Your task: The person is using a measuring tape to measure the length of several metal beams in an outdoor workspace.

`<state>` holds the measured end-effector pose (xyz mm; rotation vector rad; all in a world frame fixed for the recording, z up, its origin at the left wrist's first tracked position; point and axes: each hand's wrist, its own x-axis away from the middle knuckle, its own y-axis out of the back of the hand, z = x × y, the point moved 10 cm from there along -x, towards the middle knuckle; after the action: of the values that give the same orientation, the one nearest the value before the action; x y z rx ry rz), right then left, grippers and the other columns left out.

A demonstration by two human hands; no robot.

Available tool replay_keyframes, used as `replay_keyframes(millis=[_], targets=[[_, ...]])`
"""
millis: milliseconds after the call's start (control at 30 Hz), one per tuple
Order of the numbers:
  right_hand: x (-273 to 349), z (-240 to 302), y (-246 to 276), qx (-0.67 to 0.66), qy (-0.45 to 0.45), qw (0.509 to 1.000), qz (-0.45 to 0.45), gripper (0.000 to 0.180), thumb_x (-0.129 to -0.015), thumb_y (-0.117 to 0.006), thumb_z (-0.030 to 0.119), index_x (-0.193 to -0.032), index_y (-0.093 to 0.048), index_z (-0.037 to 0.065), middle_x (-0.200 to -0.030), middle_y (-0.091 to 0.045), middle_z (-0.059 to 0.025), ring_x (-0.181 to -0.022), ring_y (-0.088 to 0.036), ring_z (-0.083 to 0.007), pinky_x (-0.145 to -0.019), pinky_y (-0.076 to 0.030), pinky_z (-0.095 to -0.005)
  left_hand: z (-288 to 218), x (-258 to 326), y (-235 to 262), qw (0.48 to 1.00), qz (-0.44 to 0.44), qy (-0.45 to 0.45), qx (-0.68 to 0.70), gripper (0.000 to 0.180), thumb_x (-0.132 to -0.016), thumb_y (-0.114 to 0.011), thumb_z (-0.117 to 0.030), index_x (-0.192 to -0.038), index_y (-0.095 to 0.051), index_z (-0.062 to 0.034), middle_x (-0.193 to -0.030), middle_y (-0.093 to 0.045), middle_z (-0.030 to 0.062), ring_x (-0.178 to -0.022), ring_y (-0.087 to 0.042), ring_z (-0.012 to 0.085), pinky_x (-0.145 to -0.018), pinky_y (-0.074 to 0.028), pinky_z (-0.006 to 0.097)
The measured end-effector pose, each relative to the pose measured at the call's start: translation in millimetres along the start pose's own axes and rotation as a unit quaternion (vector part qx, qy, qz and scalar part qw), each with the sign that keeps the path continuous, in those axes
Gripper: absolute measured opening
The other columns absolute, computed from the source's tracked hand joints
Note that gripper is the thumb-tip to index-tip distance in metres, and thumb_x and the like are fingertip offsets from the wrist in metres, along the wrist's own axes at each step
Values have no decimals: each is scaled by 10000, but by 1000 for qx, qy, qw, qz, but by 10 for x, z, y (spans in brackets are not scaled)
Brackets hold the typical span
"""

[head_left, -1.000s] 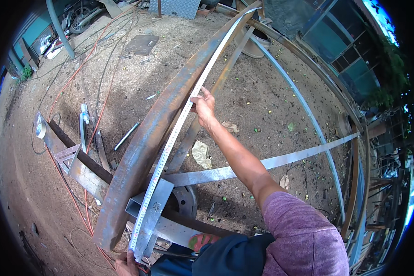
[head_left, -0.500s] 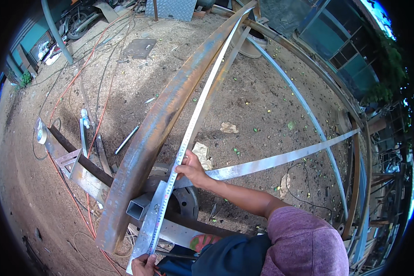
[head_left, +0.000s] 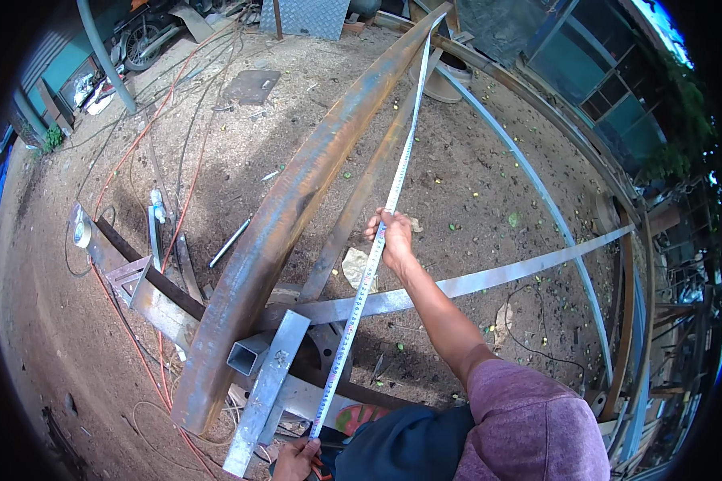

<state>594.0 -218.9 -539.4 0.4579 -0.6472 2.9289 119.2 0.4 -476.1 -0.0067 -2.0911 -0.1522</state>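
Tape measure blade, white with printed graduations: drawn out in a long line from the lower edge of the view, through both hands, to the far end of the rusted steel beam; how it is fixed there is too small to tell.

Left hand: grip closed on the near end of the blade, beside a partly hidden orange-and-black case.

Right hand: grip closed on the blade farther along; arm in a purple sleeve.

Galvanised steel length: lying left of the blade and apart from it, next to the open end of a square tube, which sits just beside the beam.

Silver flat bar: running off to the right, crossed by the blade in this view.

On the ground, left of the beam: slim metal tube, clear plastic bottle, orange hose.

Farther left: roll of tape and triangular bracket upon a steel section.

At the back: motorcycle, patterned metal plate.
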Motion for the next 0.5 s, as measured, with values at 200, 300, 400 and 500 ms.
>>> replay_keyframes(millis=[200,300,400,500], targets=[[-78,-119,-262,226,-14,972,61,197,-1016,-497,172,-969,-556,-9,-631,-588,-59,-477,-529,-150,-446,-434,-296,-479,11,-128,996,-18,-46,-72,366,-977,-481,-301,-933,-637,28,-744,-607,203,-729,-605,337,-696,-464,433],[20,-146,-121,186,-17,982,32,185,-1012,-518,182,-969,-572,11,-632,-600,-56,-509,-533,-143,-482,-433,-300,-548,-11,-122,996,-16,-49,-79,380,-981,-471,-317,-921,-647,14,-730,-623,178,-717,-608,306,-687,-470,430],[49,-213,-57,138,-19,990,7,187,-1015,-526,194,-976,-588,22,-625,-596,-40,-529,-514,-120,-513,-396,-280,-442,-193,-1,988,-65,-101,-101,366,-970,-581,-303,-837,-646,32,-624,-625,140,-599,-628,260,-602,-470,377],[39,20,-60,237,58,970,-12,225,-1004,-525,173,-859,-583,12,-610,-591,-58,-534,-523,-127,-532,-427,-297,-345,-238,-45,995,-23,-73,-68,320,-969,-581,-270,-865,-650,25,-642,-621,143,-605,-616,245,-636,-484,362]])
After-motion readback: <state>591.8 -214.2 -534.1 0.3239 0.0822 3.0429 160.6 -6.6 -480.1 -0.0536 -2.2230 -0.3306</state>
